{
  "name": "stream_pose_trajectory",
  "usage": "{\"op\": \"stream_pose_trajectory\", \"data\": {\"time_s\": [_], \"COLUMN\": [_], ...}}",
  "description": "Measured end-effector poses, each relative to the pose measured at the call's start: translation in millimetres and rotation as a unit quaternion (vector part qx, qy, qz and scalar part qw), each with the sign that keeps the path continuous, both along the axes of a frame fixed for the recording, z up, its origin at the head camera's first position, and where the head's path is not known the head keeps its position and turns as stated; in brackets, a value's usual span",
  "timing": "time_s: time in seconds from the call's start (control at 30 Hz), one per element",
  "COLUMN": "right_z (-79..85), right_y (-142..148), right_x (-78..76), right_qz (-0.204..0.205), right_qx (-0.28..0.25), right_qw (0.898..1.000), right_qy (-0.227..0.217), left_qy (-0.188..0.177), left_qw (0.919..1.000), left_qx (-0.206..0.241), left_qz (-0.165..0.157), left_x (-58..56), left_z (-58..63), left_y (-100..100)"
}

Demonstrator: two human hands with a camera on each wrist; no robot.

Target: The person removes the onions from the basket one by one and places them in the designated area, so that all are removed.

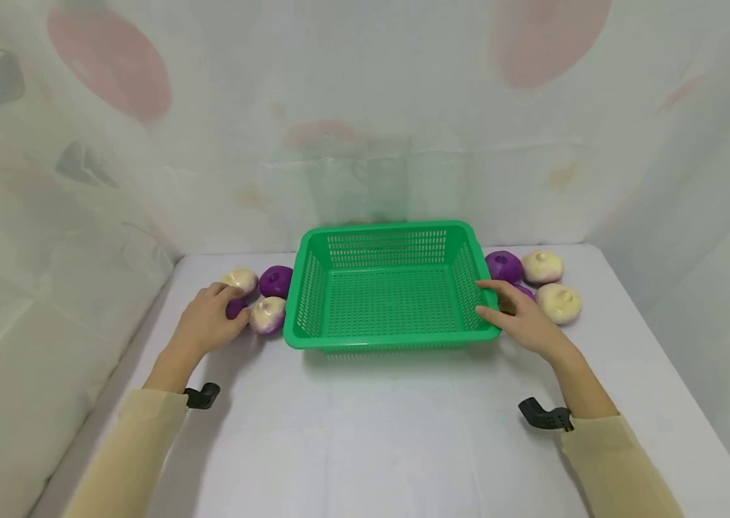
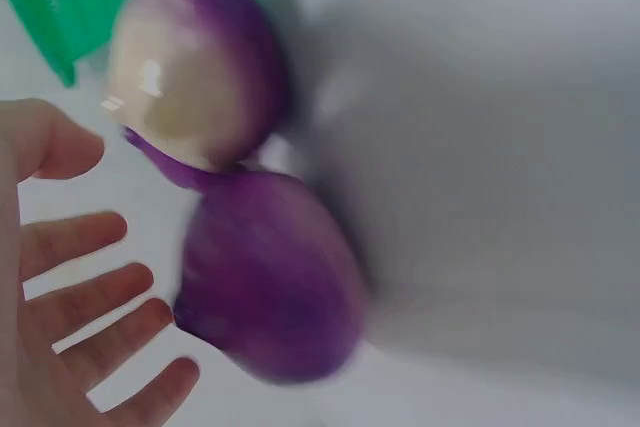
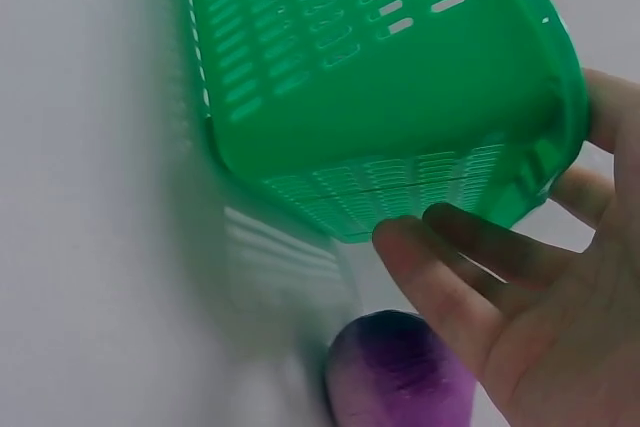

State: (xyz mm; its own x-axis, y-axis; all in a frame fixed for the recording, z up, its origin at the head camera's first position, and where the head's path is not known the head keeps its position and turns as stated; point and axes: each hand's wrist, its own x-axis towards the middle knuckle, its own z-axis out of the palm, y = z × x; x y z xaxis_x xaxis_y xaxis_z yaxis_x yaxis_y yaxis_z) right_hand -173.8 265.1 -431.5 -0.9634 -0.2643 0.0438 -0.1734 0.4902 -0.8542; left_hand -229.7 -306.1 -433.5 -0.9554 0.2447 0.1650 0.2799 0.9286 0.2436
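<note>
A green plastic basket [image 1: 390,338] with slotted walls stands in the middle of the white table. My right hand [image 1: 520,316] holds its right rim near the front corner; thumb and forefinger lap over the rim, while other fingers [image 3: 430,277] lie outside the wall. Left of the basket is a cluster of purple and cream turnips [image 1: 268,316]. My left hand [image 1: 209,316] is over this cluster, fingers spread and relaxed. In the left wrist view, its fingertips come close beside a purple turnip [image 2: 275,277] and a cream-and-purple turnip [image 2: 195,67].
Several more turnips [image 1: 559,303] sit right of the basket, just beyond my right hand; one turnip [image 3: 400,372] shows below the fingers in the right wrist view. A pale patterned curtain [image 1: 377,108] hangs behind the table and at both sides.
</note>
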Motion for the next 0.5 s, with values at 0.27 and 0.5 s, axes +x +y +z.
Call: {"op": "stream_pose_trajectory", "data": {"time_s": [0.27,0.5], "right_z": [12.8,30.6], "right_y": [4.3,11.8], "right_x": [7.1,3.8], "right_qz": [-0.010,-0.041], "right_qx": [0.028,0.135], "right_qw": [0.999,0.987], "right_qy": [0.026,0.079], "left_qy": [0.078,0.083], "left_qw": [0.9965,0.9964], "left_qx": [0.025,0.011], "left_qz": [-0.020,-0.013], "left_x": [3.3,3.6], "left_z": [8.1,12.7], "left_y": [30.1,54.7]}}
